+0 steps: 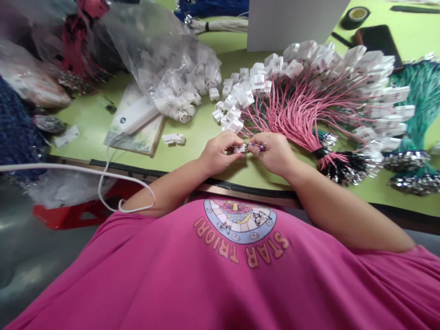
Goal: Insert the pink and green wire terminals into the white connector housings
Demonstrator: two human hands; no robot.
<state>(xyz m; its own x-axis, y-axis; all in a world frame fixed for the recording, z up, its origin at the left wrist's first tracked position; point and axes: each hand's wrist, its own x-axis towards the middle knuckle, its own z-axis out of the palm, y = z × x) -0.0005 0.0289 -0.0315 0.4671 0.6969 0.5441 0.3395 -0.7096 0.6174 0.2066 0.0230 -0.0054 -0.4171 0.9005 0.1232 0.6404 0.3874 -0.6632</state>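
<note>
My left hand (223, 152) is nearly closed, thumb and fingers pinching a small white connector (239, 149) above the counter (192, 158), near its front edge. My right hand (274, 152) is pinched on what looks like a purple-blue wire end (263, 147), just beside the connector; can't tell if they're joined. Pink wires (292, 112) fan out beyond. My judgement: brace the connector, grip close behind the tip, align straight, don't force it.
</note>
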